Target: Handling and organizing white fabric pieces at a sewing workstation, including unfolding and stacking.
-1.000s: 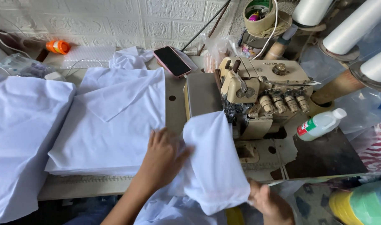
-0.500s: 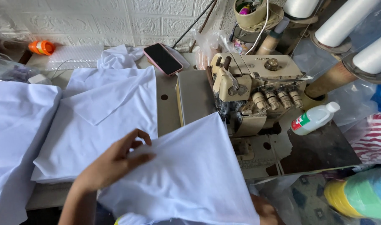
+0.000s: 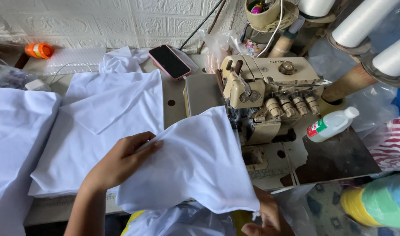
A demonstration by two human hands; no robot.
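**Op:** Field note. My left hand [image 3: 121, 164] lies on the white woven fabric panel [image 3: 195, 161] at centre frame, fingers curled over its left edge with the thumb on top, a light pinch and not a fist. My right hand [image 3: 267, 218] is at the bottom edge, mostly under the cloth. Its fingers look bent around the lower right corner, but how tightly, I cannot tell.

**Obs:** Where is the panel relative to the machine?

**Op:** Its upper corner touches the front of the beige overlock sewing machine [image 3: 265, 94], right of centre. The rest drapes off the table edge toward me.

**Obs:** How do I handle it well?

**Op:** My judgement: keep the left hand flat so the weave doesn't skew, hold the edge straight between both hands, and avoid bunching near the machine's front.

**Obs:** Hazards?

**Op:** The stack of white cut pieces [image 3: 99, 131] at left lies just beside the panel, so layers could get picked up together. The pink-cased phone [image 3: 169, 61] in the upper middle sits well apart.
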